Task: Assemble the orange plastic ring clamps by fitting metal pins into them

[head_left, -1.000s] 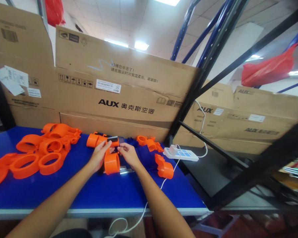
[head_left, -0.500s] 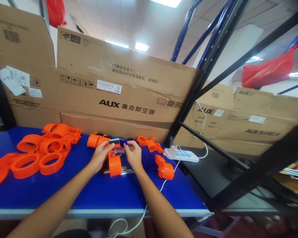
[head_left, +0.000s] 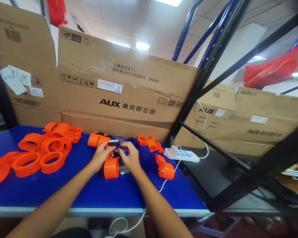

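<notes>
Black and small, a block (head_left: 113, 142) is held over the bench (head_left: 89, 195) by the left hand (head_left: 100, 157), fingers closed on it; the right hand (head_left: 131, 158) pinches a blue piece (head_left: 119, 146) beside it. An orange ring (head_left: 111, 168) shows just below.

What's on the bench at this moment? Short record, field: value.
Surface: flat blue tabletop
Left hand: grips a small black block-shaped piece
Right hand: fingertips pinch a small dark-blue piece close to the black one; contact unclear
Below hands: orange plastic ring part; whether attached, can't tell
Left side: cluster of orange plastic ring-shaped parts
Right side: white plastic power strip with white plug
Behind: brown cardboard carton printed "AUX"
</notes>
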A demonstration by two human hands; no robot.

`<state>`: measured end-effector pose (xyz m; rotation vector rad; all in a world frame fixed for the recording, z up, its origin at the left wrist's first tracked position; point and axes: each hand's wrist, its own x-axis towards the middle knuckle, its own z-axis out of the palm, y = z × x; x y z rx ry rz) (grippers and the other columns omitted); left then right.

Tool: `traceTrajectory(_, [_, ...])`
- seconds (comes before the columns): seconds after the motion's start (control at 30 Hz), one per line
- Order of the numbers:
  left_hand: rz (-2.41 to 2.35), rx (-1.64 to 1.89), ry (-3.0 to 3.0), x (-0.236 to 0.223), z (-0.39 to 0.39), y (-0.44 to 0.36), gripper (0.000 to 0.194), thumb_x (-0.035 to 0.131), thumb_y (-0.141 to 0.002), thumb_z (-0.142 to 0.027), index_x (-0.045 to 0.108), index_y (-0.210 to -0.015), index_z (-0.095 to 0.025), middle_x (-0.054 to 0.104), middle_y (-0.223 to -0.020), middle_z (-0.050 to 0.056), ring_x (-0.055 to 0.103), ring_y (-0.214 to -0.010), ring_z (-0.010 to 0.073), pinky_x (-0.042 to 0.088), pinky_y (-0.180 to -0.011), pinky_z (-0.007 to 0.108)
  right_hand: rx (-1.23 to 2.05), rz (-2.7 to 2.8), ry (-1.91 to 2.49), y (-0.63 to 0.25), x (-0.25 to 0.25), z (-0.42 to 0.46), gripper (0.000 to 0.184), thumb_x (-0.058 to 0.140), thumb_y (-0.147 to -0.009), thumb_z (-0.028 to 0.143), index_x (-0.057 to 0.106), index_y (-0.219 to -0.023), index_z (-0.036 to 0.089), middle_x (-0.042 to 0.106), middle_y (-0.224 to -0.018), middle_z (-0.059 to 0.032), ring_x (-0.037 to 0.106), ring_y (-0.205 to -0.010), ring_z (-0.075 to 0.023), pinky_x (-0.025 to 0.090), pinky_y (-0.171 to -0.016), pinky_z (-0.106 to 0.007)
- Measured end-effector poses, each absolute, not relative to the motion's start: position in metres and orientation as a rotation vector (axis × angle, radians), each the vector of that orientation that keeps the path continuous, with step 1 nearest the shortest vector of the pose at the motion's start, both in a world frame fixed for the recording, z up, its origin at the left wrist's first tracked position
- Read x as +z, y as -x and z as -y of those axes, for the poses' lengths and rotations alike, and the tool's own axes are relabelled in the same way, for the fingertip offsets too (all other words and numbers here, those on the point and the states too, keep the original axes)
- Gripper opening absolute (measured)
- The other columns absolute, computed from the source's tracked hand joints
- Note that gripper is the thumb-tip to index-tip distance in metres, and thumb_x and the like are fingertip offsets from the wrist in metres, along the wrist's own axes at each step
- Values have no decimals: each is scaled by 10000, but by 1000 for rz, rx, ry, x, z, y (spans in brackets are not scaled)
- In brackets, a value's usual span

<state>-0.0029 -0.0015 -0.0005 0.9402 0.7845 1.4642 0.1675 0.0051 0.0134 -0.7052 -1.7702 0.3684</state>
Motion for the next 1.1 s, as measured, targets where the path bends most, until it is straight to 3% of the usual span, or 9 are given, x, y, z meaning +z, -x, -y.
traceTrajectory(0.2, [-819, 1469, -985, -1, 1, 3, 416, 850, -664, -345, 678, -995, -160, 622, -611, -29, 532, -465, 92, 427, -482, 207, 322, 1762, 682, -166, 13, -4, 78, 685, -877, 261, 699, -937, 213, 680, -966, -73, 677, -838, -186, 600, -766, -322])
traceTrajectory(0.4, [-800, 1476, -895, 0, 2, 4, 375, 837, -671, -351, 671, -948, -160, 605, -568, -29, 540, -449, 103, 423, -484, 219, 237, 1822, 629, -167, 16, -2, 215, 622, -923, 226, 745, -1099, 239, 713, -1042, -79, 698, -931, -190, 585, -837, -321])
traceTrajectory(0.8, [-782, 1443, -887, 1, 5, 3, 323, 821, -697, -324, 662, -925, -159, 628, -568, -11, 567, -461, 113, 449, -502, 221, 198, 1919, 687, -170, 14, 3, 316, 537, -959, 234, 714, -1218, 271, 690, -1055, -102, 671, -973, -213, 565, -904, -361])
traceTrajectory(1.1, [-731, 1371, -885, 4, 9, 3, 295, 784, -751, -277, 652, -987, -160, 696, -631, 39, 652, -526, 158, 512, -542, 239, 370, 1795, 661, -170, 21, 4, 152, 608, -931, 297, 731, -987, 228, 704, -980, -74, 663, -838, -193, 550, -763, -325])
